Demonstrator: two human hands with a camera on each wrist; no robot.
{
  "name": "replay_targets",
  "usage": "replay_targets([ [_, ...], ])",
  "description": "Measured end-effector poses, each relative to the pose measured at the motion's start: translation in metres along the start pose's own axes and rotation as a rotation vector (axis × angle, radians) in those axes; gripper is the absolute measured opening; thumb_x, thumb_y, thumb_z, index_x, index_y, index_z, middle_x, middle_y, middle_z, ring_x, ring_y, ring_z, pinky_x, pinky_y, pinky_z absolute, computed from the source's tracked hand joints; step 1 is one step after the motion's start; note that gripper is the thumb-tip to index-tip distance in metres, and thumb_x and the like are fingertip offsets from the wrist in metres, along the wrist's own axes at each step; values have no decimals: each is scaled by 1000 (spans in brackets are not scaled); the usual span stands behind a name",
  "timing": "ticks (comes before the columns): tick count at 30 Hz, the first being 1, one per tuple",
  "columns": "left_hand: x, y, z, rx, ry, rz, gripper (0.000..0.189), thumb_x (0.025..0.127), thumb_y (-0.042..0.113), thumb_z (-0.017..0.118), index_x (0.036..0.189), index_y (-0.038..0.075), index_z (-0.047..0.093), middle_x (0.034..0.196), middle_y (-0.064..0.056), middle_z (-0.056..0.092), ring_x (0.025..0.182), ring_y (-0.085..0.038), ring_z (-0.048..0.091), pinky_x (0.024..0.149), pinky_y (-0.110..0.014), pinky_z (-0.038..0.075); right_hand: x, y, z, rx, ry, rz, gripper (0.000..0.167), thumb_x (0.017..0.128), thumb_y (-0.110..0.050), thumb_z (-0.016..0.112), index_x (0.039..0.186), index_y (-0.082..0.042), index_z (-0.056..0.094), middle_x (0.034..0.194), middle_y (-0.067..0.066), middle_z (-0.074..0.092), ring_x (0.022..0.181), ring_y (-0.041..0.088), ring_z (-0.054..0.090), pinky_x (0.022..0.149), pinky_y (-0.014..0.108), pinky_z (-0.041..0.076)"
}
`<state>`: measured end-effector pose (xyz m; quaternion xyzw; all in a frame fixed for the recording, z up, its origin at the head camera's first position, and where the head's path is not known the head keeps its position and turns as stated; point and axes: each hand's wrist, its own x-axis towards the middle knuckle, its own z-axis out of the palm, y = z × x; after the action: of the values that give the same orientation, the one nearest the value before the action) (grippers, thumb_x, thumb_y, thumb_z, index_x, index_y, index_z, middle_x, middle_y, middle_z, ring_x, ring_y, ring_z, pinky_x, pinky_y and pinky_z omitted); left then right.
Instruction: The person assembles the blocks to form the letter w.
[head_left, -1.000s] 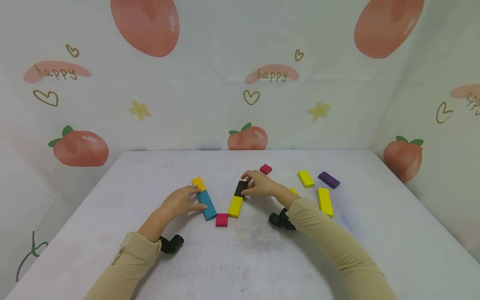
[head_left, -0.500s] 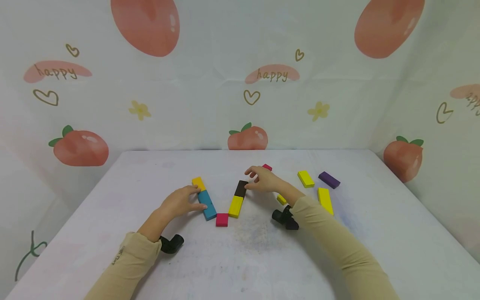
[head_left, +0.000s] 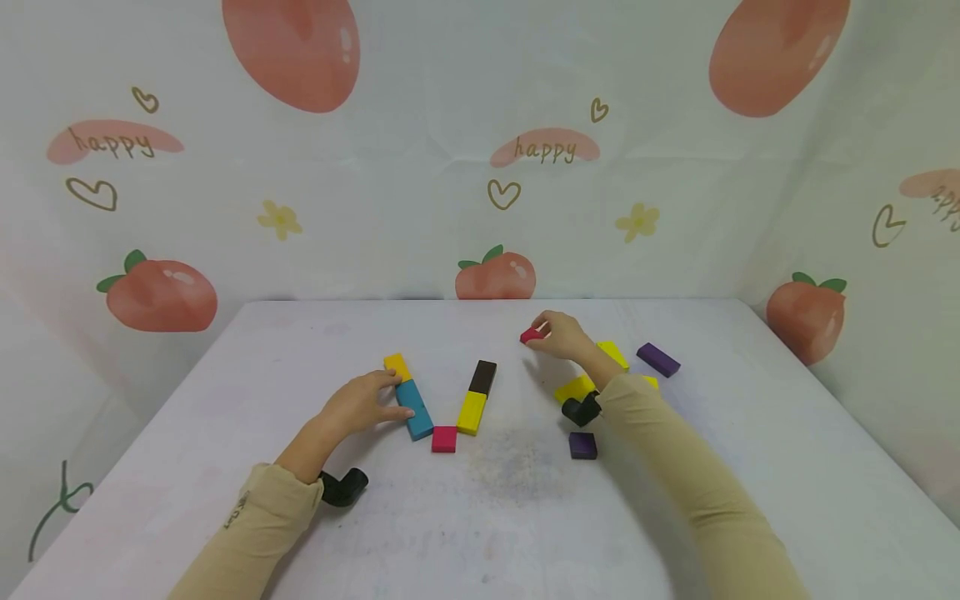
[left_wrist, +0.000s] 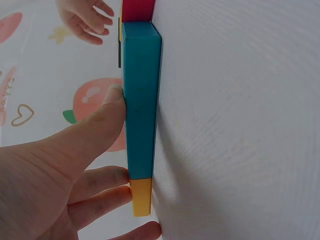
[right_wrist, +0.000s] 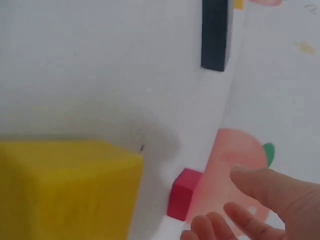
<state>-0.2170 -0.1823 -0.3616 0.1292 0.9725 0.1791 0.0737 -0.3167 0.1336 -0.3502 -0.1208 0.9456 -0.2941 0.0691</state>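
In the head view my right hand (head_left: 562, 335) reaches to a small red block (head_left: 530, 334) near the back of the table. Its thumb and fingertips are right around the block, while the right wrist view shows a gap between the thumb and the red face. My left hand (head_left: 358, 406) rests against a blue block (head_left: 414, 412) and an orange block (head_left: 397, 365), laid end to end. The left thumb (left_wrist: 114, 97) touches the blue one. A red block (head_left: 444, 440) joins this row to a yellow block (head_left: 472, 412), with a black block (head_left: 483, 377) behind it.
Right of the rows lie a purple block (head_left: 658, 359), a small dark purple block (head_left: 582, 445) and yellow blocks (head_left: 612, 354), partly behind the right forearm. Black wrist cameras (head_left: 345, 488) hang under both wrists. A patterned cloth (head_left: 405, 208) stands behind the table.
My right hand has moved away from the black block, back and right to the small red block. The dark purple block has come into view. The left hand has stayed in place.
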Motion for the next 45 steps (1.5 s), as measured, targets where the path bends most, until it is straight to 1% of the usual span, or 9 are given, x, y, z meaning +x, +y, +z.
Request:
replay_targets([
  [7,0,0,0,-3,1,-1,66,81,35,70,132,-3,49,139,-25,46,130,-43,40,107,-55,36,6,6,2,34,-10,109,43,85,-20,64,119,4,51,118,22,56,102,31,55,91,36,52],
  [13,0,0,1,-8,3,1,66,82,34,70,132,-2,49,139,-25,46,130,-43,40,106,-55,36,10,7,4,64,-16,174,45,86,-21,64,121,3,50,119,21,55,101,30,55,92,37,51],
  [18,0,0,1,-9,-2,-7,66,82,34,70,132,-3,49,139,-25,45,130,-43,40,106,-55,36,12,6,4,67,-27,218,46,87,-21,64,122,3,49,119,21,54,100,29,54,92,36,51],
  [23,0,0,1,-5,-3,-13,66,81,34,70,132,-2,49,139,-25,45,130,-44,39,106,-55,36,13,7,5,58,-32,237,47,86,-22,65,123,3,49,120,21,54,97,28,54,92,35,51],
  [28,0,0,1,-9,-1,-16,66,81,35,70,132,-2,49,140,-25,44,131,-44,39,106,-55,36,14,8,6,62,-38,247,46,86,-23,64,122,3,50,119,20,53,90,26,55,88,33,53],
  [33,0,0,1,-6,-4,-18,67,81,35,70,133,-2,49,140,-25,45,131,-43,39,107,-55,36,16,8,7,49,-32,240,44,86,-22,65,120,3,51,116,19,54,90,25,54,86,32,53],
  [37,1,-1,1,-7,-4,-20,68,81,35,70,133,-3,48,139,-25,45,130,-43,40,106,-54,37,16,7,8,22,-16,216,43,85,-20,66,117,6,53,114,20,55,89,26,54,83,31,54],
  [40,1,-1,1,-9,-1,-18,68,81,35,70,133,-3,48,139,-25,45,130,-43,40,106,-54,37,16,6,8,12,-10,218,43,85,-20,66,117,6,54,115,20,56,91,26,54,85,32,54],
  [45,1,-1,1,-5,-1,-18,67,81,35,70,133,-3,48,139,-25,45,130,-43,40,106,-54,37,13,4,7,27,-22,241,41,86,-21,65,118,3,54,117,19,56,97,27,54,91,34,52],
])
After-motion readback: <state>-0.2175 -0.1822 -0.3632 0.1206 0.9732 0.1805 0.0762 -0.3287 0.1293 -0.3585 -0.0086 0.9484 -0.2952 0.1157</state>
